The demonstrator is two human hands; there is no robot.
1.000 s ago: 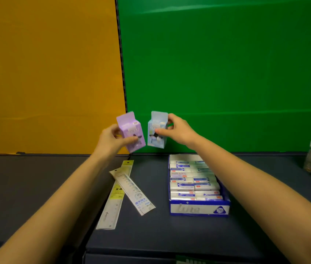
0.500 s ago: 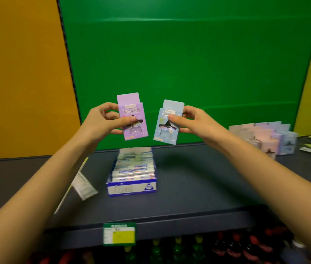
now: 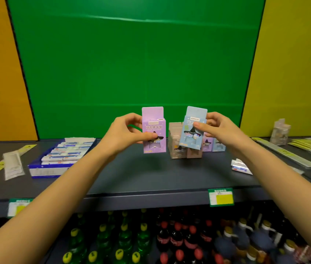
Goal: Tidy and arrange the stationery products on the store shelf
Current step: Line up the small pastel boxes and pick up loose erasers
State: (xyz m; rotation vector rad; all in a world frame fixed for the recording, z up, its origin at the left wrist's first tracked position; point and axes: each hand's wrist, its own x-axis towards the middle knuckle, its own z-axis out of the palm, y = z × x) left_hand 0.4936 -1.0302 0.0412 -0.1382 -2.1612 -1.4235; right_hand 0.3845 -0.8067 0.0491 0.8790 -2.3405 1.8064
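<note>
My left hand (image 3: pixel 125 133) pinches a purple sharpener box (image 3: pixel 153 130), held upright above the dark shelf (image 3: pixel 141 174). My right hand (image 3: pixel 219 128) pinches a light blue box (image 3: pixel 193 126) of the same kind, slightly tilted. Right behind the blue box stands a row of similar boxes (image 3: pixel 175 143), pinkish at the front, with purple and blue ones (image 3: pixel 212 145) further right, partly hidden by my right hand.
A blue tray of erasers (image 3: pixel 63 155) sits left on the shelf, with packaged rulers (image 3: pixel 13 164) beside it. Loose erasers (image 3: pixel 241 166) lie right, more rulers (image 3: pixel 288 153) and a clear packet (image 3: pixel 281 134) beyond. Price tags hang on the shelf edge; bottles fill the shelf below.
My view swung right: the eraser tray slid left and the row of boxes came behind my hands. Both hands still hold their boxes, now lower and closer to that row.
</note>
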